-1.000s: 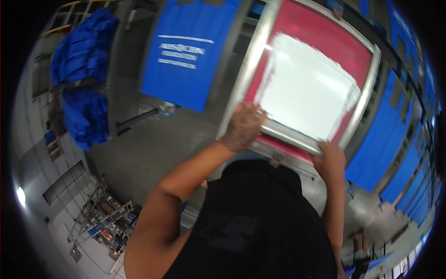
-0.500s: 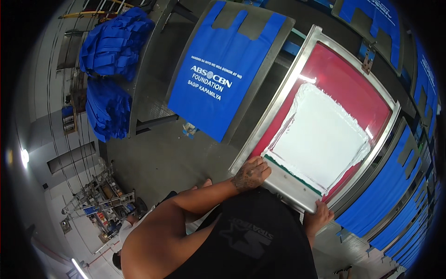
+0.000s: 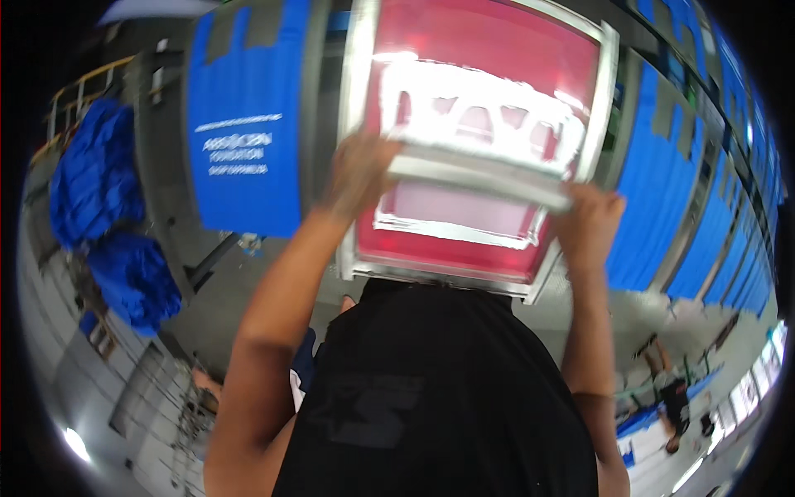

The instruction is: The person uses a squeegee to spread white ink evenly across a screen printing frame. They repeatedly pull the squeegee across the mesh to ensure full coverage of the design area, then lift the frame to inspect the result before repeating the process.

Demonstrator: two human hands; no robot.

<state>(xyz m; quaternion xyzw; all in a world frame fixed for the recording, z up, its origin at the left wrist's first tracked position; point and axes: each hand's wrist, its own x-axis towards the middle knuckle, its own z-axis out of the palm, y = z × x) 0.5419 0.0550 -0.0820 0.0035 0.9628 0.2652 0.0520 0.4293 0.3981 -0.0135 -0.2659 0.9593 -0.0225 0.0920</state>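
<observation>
A screen-printing frame (image 3: 358, 74) with silver metal sides and red mesh (image 3: 489, 25) lies in front of me. Both my hands grip a long metal squeegee (image 3: 480, 178) that spans the mesh crosswise. Its left end is in my left hand (image 3: 360, 170), its right end in my right hand (image 3: 590, 215); both are smeared by motion. Thick white ink (image 3: 431, 79) lies in a ragged band beyond the squeegee. On the near side a pale pink rectangle (image 3: 464, 211) shows, with white ink left along its edges. The squeegee's blade is hidden.
A printed blue bag (image 3: 244, 166) lies flat on a board at the left. Farther left hang two heaps of blue bags (image 3: 95, 178). More blue bags (image 3: 658, 182) lie on a row of boards to the right. Another person (image 3: 675, 402) is at the far lower right.
My hands have pushed the squeegee away from the near end to about mid-mesh. The white ink has moved with it, baring the near part. My view has turned, so the frame looks straighter.
</observation>
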